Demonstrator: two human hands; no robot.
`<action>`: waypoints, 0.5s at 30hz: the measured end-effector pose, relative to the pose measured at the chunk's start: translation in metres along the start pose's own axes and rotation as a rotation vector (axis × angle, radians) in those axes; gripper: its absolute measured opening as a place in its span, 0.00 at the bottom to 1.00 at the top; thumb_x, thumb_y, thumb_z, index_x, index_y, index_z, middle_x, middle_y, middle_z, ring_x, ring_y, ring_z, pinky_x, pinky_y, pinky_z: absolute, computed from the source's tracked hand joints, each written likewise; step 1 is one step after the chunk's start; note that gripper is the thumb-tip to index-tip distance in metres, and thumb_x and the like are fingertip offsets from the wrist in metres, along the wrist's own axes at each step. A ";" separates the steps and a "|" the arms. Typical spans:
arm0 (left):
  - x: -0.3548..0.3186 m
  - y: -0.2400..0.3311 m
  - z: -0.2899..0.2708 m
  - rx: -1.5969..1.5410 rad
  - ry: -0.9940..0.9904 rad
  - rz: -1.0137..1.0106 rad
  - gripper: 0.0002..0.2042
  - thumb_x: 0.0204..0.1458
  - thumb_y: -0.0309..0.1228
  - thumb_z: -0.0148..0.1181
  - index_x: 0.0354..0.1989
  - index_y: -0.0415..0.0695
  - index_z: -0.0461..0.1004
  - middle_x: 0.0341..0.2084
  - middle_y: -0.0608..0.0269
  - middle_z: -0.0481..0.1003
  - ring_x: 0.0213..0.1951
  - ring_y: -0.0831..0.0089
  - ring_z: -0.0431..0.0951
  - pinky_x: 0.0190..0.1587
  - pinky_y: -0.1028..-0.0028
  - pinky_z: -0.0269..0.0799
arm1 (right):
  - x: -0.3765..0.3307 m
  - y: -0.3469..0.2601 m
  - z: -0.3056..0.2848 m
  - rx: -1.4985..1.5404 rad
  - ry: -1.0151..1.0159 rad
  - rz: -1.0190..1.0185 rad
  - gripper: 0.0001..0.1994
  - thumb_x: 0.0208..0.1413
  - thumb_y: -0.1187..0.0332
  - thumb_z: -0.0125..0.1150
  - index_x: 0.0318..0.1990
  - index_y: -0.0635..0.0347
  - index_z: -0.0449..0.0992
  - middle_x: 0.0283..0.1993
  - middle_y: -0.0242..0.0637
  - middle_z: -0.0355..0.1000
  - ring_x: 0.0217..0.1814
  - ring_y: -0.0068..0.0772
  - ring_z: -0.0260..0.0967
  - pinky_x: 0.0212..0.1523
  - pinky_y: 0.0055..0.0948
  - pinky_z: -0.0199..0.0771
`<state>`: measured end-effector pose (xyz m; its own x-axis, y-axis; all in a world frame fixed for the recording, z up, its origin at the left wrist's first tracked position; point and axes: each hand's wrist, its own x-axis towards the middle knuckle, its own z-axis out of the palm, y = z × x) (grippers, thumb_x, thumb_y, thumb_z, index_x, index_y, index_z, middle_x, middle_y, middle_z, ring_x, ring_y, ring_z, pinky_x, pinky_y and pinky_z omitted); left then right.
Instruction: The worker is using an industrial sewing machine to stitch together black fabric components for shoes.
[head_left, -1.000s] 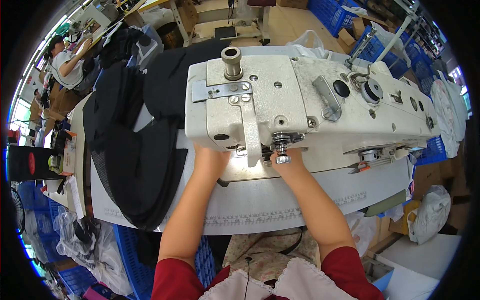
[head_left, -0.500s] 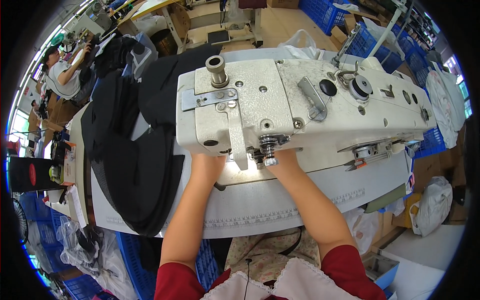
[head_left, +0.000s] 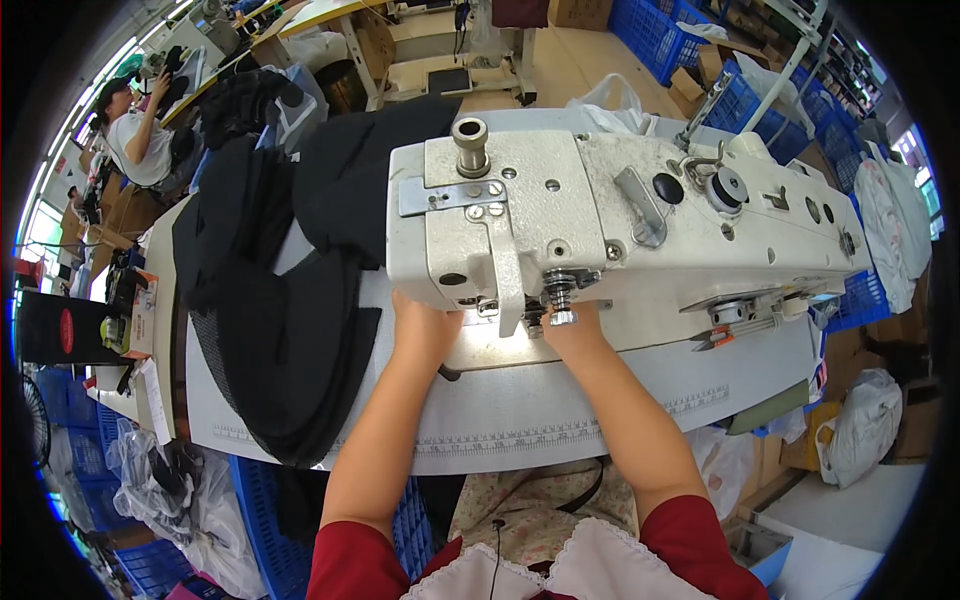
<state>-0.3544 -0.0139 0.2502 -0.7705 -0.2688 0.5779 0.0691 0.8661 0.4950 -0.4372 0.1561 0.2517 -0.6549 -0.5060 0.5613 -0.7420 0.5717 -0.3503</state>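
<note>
Left hand (head_left: 425,324) and right hand (head_left: 572,330) reach beneath the head of a white sewing machine (head_left: 540,225), which stands on the table (head_left: 520,400). Fingers of both are hidden behind it; their grip cannot be determined. Black fabric pieces (head_left: 275,350) lie stacked on the table, left of the machine.

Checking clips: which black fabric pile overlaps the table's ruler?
The curved front pile, reaching the table's near edge; the black fabric farther back lies off the ruler.

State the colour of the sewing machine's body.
The sewing machine's body is off-white with some darker smudges, best seen in the head view.
</note>
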 end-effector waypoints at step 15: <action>0.011 0.018 -0.125 -0.616 0.160 -0.860 0.10 0.52 0.23 0.55 0.42 0.34 0.70 0.31 0.59 0.75 0.27 0.74 0.77 0.23 0.81 0.70 | -0.012 0.024 0.023 0.073 -0.102 0.147 0.14 0.43 0.69 0.54 0.40 0.57 0.76 0.41 0.43 0.73 0.47 0.49 0.67 0.49 0.46 0.64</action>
<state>-0.2823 -0.0536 0.3466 -0.6237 -0.7789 -0.0652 -0.1156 0.0094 0.9933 -0.4501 0.1607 0.2193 -0.7655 -0.4854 0.4224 -0.6431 0.5978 -0.4785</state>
